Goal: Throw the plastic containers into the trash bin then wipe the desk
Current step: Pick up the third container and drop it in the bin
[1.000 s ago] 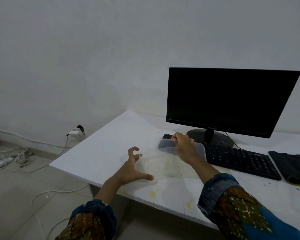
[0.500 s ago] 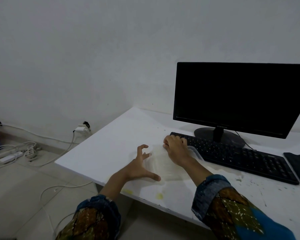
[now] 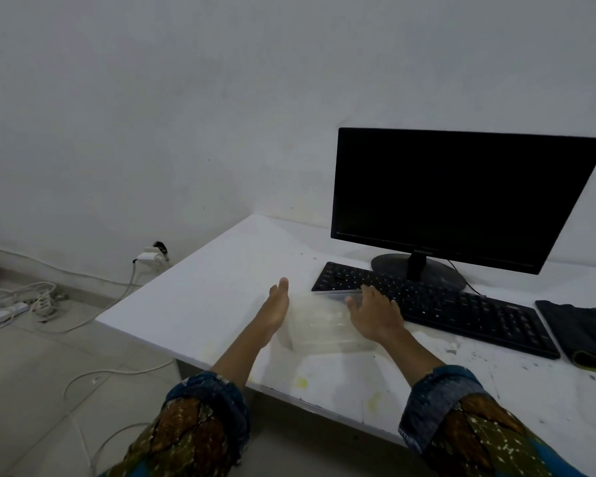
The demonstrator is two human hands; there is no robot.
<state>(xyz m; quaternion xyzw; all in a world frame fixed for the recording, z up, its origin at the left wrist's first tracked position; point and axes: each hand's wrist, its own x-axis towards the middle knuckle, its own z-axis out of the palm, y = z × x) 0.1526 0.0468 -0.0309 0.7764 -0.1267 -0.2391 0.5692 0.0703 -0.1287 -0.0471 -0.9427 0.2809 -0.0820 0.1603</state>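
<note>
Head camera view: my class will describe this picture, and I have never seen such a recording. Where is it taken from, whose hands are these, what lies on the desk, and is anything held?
There is no machine here. A person wears one camera on the head, looking forward and down, so the two arms are their own. The left hand and right hand have straight fingers and flank a clear plastic container on the white desk. Nothing is gripped, and whether the hands touch the container is hard to tell. Behind it are a black keyboard and a dark monitor, with a dark cloth at the right. Yellowish stains mark the desk near its front edge. No trash bin shows.
</note>
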